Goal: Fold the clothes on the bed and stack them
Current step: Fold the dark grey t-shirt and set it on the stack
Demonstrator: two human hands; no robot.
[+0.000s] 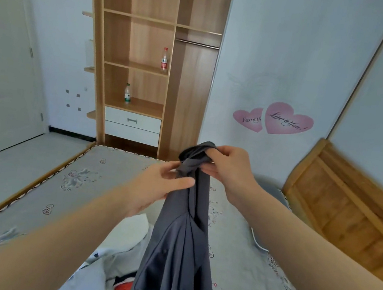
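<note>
A dark grey garment (pixel 177 253) hangs in the air above the bed (pixel 37 199), held up by its top end. My right hand (pixel 229 168) grips the bunched top of the garment with curled fingers. My left hand (pixel 155 184) pinches the fabric just below, thumb pressed against it. A pile of white and other clothes (pixel 118 257) lies on the mattress beneath the hanging garment, partly hidden by it.
A wooden wardrobe (pixel 147 65) with open shelves, two bottles (pixel 164 59) and white drawers stands beyond the foot of the bed. A wooden headboard (pixel 349 206) is at the right. A door (pixel 6 69) and bare floor lie to the left.
</note>
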